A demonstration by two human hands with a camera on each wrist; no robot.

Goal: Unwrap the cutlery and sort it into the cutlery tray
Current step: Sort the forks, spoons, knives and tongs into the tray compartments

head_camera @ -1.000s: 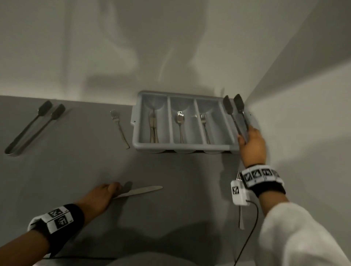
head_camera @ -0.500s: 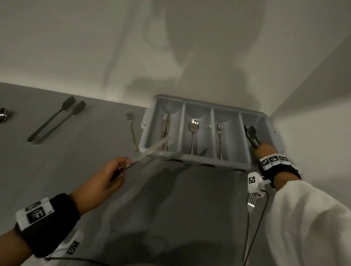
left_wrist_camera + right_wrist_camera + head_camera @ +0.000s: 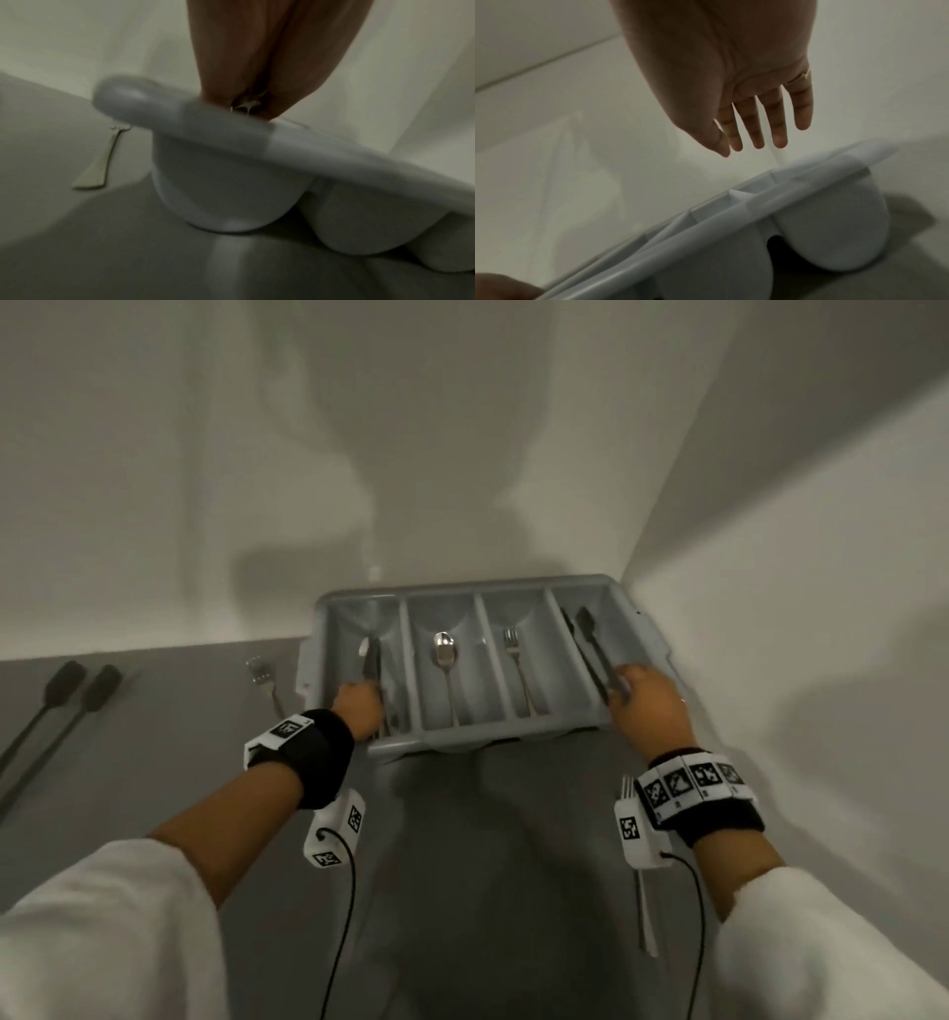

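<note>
The grey four-compartment cutlery tray stands against the wall in the corner. My left hand reaches into the leftmost compartment and pinches a table knife by the handle; metal glints between the fingers in the left wrist view. Another knife seems to lie under it. A spoon lies in the second compartment and a fork in the third. Black tongs lie in the rightmost compartment. My right hand hovers over their handle end, fingers straight and holding nothing.
A loose fork lies on the grey table just left of the tray, also seen as the fork in the left wrist view. Another fork lies under my right wrist. A second pair of black tongs rests far left. Walls close in behind and on the right.
My left hand carried the knife from the table into the leftmost compartment. My right hand lowered the tongs into the rightmost compartment and let them go.
</note>
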